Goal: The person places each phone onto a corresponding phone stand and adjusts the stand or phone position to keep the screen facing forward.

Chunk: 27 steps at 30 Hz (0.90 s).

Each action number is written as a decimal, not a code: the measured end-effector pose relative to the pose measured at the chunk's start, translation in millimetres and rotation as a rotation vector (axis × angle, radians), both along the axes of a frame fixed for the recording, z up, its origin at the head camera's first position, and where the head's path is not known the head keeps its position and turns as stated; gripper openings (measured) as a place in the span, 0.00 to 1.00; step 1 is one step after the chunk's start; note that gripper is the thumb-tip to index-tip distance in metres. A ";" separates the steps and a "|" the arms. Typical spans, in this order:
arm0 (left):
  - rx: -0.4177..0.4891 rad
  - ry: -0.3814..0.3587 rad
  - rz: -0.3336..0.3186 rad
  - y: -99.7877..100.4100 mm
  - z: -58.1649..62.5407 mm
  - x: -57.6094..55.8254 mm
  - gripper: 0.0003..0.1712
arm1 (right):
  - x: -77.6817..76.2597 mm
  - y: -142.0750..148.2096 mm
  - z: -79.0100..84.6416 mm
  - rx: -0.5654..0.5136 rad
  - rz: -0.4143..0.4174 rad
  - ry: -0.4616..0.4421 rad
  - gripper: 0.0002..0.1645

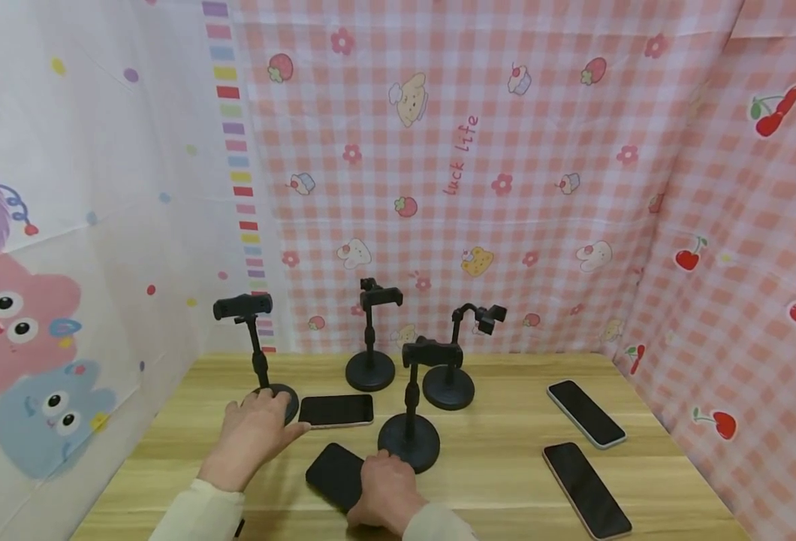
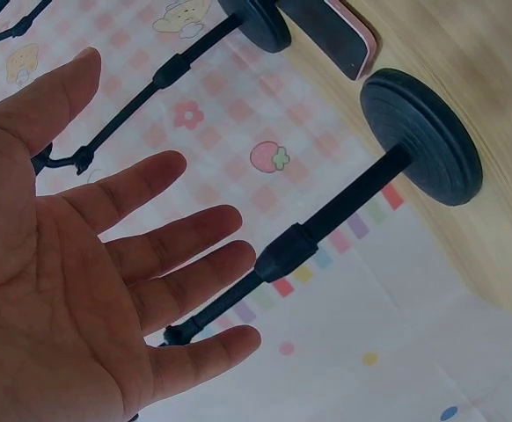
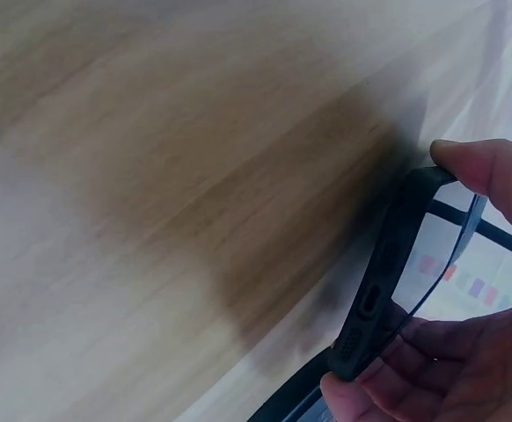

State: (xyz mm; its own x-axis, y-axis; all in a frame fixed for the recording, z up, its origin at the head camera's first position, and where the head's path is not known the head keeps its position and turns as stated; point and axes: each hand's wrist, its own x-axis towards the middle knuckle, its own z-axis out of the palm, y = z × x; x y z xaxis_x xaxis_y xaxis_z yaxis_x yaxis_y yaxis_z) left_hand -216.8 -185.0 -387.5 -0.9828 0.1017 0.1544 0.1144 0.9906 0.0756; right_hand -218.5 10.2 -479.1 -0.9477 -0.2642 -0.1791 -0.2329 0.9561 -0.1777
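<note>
My left hand (image 1: 252, 434), its fingers spread and palm bare, is over the table beside the round base of the left phone stand (image 1: 260, 366). That stand's black base (image 2: 423, 136) shows beyond the fingertips in the left wrist view. My right hand (image 1: 390, 490) grips a black-cased phone (image 1: 333, 473) by its edges, thumb at one corner and fingers at another. Its port end (image 3: 375, 294) faces the right wrist camera, tilted above the wood. Just beyond this hand stands the front phone stand (image 1: 411, 443), its clamp on top holding nothing.
Two more black phone stands (image 1: 370, 370) (image 1: 448, 387) stand at the back. A phone (image 1: 336, 410) lies by the left stand. Two phones (image 1: 586, 412) (image 1: 587, 490) lie at the right. Patterned cloth (image 1: 479, 225) hangs around the wooden table (image 1: 499, 481).
</note>
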 end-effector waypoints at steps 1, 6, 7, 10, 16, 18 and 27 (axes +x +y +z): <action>0.000 0.006 -0.003 0.3 -0.3 -0.5 0.35 | 0.5 2.2 0.5 -0.014 -0.003 0.011 0.37; 0.005 -0.002 -0.001 1.4 -0.5 -1.9 0.35 | 4.7 13.6 3.9 -0.089 0.008 0.052 0.35; 0.003 -0.006 -0.001 1.7 -0.5 -2.3 0.36 | 5.9 15.7 4.3 -0.098 0.013 0.058 0.34; -0.004 -0.008 -0.006 2.6 -0.7 -3.2 0.36 | 9.9 21.6 5.1 -0.126 0.023 0.078 0.34; -0.033 0.008 -0.029 6.4 -2.0 -4.5 0.33 | 14.6 32.1 5.7 -0.170 0.019 0.104 0.37; -0.037 0.015 -0.036 7.9 -3.0 -4.7 0.34 | 15.0 35.6 5.8 -0.183 0.011 0.108 0.39; -0.034 0.050 -0.056 14.9 -8.0 -5.6 0.34 | 19.4 50.2 6.7 -0.287 -0.043 0.150 0.47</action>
